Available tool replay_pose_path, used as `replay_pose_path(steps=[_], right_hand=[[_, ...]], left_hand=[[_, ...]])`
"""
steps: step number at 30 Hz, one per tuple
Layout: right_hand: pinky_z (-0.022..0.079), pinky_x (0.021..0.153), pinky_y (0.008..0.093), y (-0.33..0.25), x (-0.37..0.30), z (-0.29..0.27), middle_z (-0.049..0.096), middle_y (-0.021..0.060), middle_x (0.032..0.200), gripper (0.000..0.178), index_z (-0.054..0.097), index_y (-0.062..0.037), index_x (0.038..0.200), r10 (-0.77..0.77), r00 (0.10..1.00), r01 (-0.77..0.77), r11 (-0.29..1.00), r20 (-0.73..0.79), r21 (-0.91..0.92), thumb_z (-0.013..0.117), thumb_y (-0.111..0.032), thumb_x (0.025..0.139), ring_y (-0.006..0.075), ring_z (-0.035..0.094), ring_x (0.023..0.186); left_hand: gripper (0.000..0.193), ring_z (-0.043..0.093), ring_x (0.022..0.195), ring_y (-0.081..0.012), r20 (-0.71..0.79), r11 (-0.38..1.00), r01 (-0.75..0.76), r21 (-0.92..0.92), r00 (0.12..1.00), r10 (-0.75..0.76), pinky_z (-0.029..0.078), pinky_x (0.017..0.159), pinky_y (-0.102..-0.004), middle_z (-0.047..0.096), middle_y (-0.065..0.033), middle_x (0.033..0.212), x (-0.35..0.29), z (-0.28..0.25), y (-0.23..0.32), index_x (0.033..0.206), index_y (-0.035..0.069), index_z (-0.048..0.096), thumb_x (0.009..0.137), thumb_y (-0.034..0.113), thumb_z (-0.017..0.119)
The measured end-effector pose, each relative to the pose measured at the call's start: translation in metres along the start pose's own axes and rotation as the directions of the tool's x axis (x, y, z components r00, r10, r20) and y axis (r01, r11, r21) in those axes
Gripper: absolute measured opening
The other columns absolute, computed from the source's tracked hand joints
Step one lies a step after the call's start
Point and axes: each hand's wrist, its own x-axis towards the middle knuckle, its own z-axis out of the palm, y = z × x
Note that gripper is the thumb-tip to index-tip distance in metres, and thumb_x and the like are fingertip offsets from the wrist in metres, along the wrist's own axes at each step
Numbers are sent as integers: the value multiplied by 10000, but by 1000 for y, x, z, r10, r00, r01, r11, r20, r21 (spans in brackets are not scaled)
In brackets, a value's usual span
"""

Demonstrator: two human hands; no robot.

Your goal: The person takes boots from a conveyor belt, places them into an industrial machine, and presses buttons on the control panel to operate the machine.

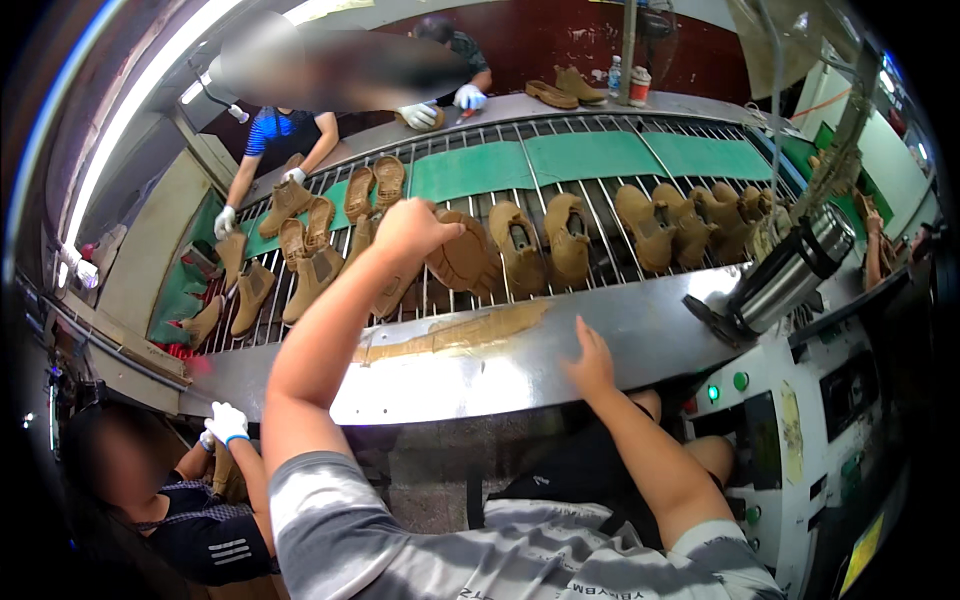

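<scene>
Over the rack of metal rods, my left hand (415, 232) is closed on the edge of a tan shoe (462, 258), which is tipped so that its brown sole shows. Above the metal ledge, my right hand (590, 360) holds nothing, its fingers stretched out and slightly blurred. To the right of the held shoe stand a tan shoe (518, 258) and another tan shoe (568, 245), toes toward me. Left of my left forearm is a tan ankle boot (316, 275) with dark elastic side panels; several more boots and upturned soles lie around it.
Green mats (580, 155) lie along the rods. At the right, a steel thermos (795, 270) stands on the metal ledge (450, 385), above a control panel (790, 440) with green buttons. Co-workers in white gloves (228, 422) are at left and across. A bottle (614, 76) stands far back.
</scene>
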Motion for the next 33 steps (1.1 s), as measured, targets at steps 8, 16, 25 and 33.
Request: replay_pose_path(steps=[8,16,25,33], right_hand=[[383,1005,471,-111,-79,-99,475,231,1230,1132,142,34,1448,-377,862,375,924,-339,-77,874,-214,620,395,480,1191],[434,972,361,-77,-172,-152,555,99,1227,762,404,-43,1371,316,946,-58,400,-79,915,788,-50,714,228,544,1119],[445,964,373,-37,-213,-198,580,114,1215,527,471,5,1303,491,871,-116,147,29,982,670,-136,836,244,560,1114],[390,1014,357,-73,-229,-254,525,100,1300,716,381,15,1370,216,956,-3,683,-199,731,768,-181,801,226,482,1226]], left_hand=[[430,587,532,-176,282,850,-165,-500,897,340,485,543,-308,644,-124,645,-146,-45,118,856,-44,696,842,385,676],[194,516,530,-141,74,33,70,-997,984,163,401,499,-258,528,-42,612,-201,95,131,798,4,563,934,134,518],[167,603,602,-109,200,367,21,-930,867,456,495,575,-248,666,-60,726,-274,127,171,954,-46,645,935,103,572],[136,664,777,-142,95,507,-160,-847,893,440,526,679,-296,697,-131,801,-280,160,186,929,-59,653,834,31,617]])
